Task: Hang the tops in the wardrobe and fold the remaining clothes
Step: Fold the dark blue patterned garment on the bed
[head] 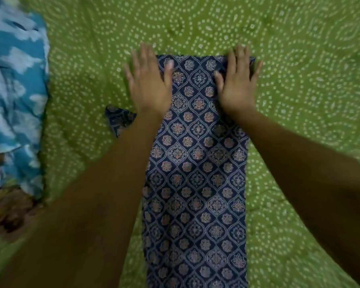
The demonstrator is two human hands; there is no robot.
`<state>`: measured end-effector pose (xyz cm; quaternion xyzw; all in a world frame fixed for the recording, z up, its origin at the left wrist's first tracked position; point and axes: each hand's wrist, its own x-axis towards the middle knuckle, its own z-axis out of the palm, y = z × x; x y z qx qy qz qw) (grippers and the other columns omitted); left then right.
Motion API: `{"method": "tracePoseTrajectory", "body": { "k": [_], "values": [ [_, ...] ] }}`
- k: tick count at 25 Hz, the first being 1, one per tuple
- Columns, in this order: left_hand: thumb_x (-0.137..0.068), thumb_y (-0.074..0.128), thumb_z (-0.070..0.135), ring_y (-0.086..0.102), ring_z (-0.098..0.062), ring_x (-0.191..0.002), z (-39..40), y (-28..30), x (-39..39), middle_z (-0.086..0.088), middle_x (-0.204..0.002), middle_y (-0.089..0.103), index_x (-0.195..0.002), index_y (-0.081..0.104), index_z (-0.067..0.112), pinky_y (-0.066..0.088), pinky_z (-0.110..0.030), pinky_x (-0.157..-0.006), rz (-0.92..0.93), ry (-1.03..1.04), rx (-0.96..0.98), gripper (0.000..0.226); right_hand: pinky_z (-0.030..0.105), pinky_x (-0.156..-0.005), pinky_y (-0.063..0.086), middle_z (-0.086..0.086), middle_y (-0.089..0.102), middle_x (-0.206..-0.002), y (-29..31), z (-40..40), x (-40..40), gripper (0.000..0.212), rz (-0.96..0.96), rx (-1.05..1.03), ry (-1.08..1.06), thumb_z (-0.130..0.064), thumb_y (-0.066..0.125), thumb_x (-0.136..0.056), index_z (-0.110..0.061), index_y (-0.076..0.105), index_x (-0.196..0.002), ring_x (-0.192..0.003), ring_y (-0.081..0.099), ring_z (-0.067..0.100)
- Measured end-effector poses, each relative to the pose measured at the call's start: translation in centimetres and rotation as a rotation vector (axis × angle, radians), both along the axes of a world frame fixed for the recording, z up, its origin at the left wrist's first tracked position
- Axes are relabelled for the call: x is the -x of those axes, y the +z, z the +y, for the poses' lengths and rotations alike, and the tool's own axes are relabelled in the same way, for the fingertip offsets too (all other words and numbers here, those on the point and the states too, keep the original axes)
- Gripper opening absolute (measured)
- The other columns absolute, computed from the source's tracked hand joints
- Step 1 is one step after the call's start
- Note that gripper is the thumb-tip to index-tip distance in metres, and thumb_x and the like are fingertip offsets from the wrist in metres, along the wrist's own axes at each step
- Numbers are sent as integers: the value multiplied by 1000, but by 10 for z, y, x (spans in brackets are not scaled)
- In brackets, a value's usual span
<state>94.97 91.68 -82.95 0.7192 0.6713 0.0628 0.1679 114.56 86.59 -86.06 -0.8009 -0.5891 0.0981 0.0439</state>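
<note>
A dark blue garment (pixel 195 173) with a floral lattice print lies folded into a long narrow strip on the bed, running from the near edge of the view up to the middle. My left hand (pixel 149 84) rests flat on its far left corner, fingers spread. My right hand (pixel 236 82) lies flat on its far right corner, fingers spread too. Neither hand grips the cloth. A small flap of the same print (pixel 119 119) sticks out to the left, partly hidden under my left forearm.
The bed is covered by a green sheet (pixel 310 69) with white dotted circles. A blue and white patterned cloth (pixel 15 100) lies heaped at the left edge, with a brownish multicoloured cloth (pixel 6 208) below it.
</note>
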Motion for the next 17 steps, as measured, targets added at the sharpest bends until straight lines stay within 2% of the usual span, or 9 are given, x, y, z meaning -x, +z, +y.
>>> {"method": "tracePoseTrajectory", "body": {
  "k": [2, 3, 5, 6, 8, 9, 12, 15, 17],
  "values": [
    [-96, 16, 61, 49, -30, -124, -44, 13, 38, -15, -133, 54, -135, 44, 5, 34, -32, -100, -118, 422, -167, 74, 51, -112, 12, 11, 27, -151, 12, -44, 42, 52, 146, -2, -11, -44, 26, -102, -14, 31, -144, -139, 25, 28],
    [-96, 20, 62, 57, -32, -110, -70, 19, 62, -17, -118, 61, -124, 53, 2, 38, -29, -88, -136, 627, -184, 73, 50, -109, 18, 10, 31, -146, 18, -71, 62, 48, 193, 36, 19, -42, 28, -102, -16, 35, -141, -133, 30, 27],
    [-92, 40, 63, 60, -30, -104, -111, 15, 104, -16, -113, 63, -115, 59, 2, 41, -31, -86, -334, 981, 65, 68, 48, -106, 22, 9, 35, -141, 23, -124, 93, 45, 249, 121, 23, -43, 30, -102, -17, 38, -138, -126, 33, 25],
    [-85, 51, 65, 63, -28, -101, -122, 11, 119, -13, -112, 66, -111, 63, 5, 47, -31, -86, -499, 1030, 264, 67, 47, -106, 22, 8, 35, -139, 23, -145, 103, 44, 268, 159, -16, -43, 29, -102, -18, 39, -137, -125, 33, 24],
    [-64, 68, 71, 66, -24, -97, -124, 15, 129, -9, -110, 68, -109, 65, 9, 53, -36, -88, -770, 935, 545, 76, 48, -108, 20, 7, 34, -138, 19, -174, 115, 43, 303, 221, -97, -45, 28, -102, -20, 38, -136, -125, 31, 23],
    [-62, 72, 67, 65, -23, -98, -116, 16, 130, -8, -112, 67, -111, 63, 10, 53, -36, -87, -847, 899, 633, 75, 50, -109, 18, 7, 32, -138, 16, -183, 118, 44, 308, 238, -120, -45, 27, -102, -20, 38, -136, -126, 30, 23],
    [-80, 69, 42, 65, -21, -94, -92, 20, 118, -7, -107, 68, -102, 61, 13, 53, -32, -78, -993, 773, 890, 37, 49, -109, 18, 8, 33, -137, 10, -187, 124, 45, 265, 234, -141, -46, 25, -101, -18, 38, -133, -125, 30, 25],
    [-76, 75, 35, 67, -25, -95, -76, 17, 111, -8, -104, 71, -102, 64, 11, 55, -38, -85, -923, 686, 953, 38, 48, -105, 22, 9, 33, -134, 7, -178, 124, 45, 220, 234, -140, -47, 26, -100, -16, 38, -131, -122, 31, 28],
    [-71, 81, 32, 71, -25, -84, -76, 11, 113, -10, -99, 73, -107, 63, 8, 58, -36, -71, -938, 789, 843, 47, 50, -103, 24, 11, 34, -133, 6, -178, 123, 46, 181, 224, -118, -48, 25, -100, -15, 38, -130, -121, 33, 30]
  ]
}}
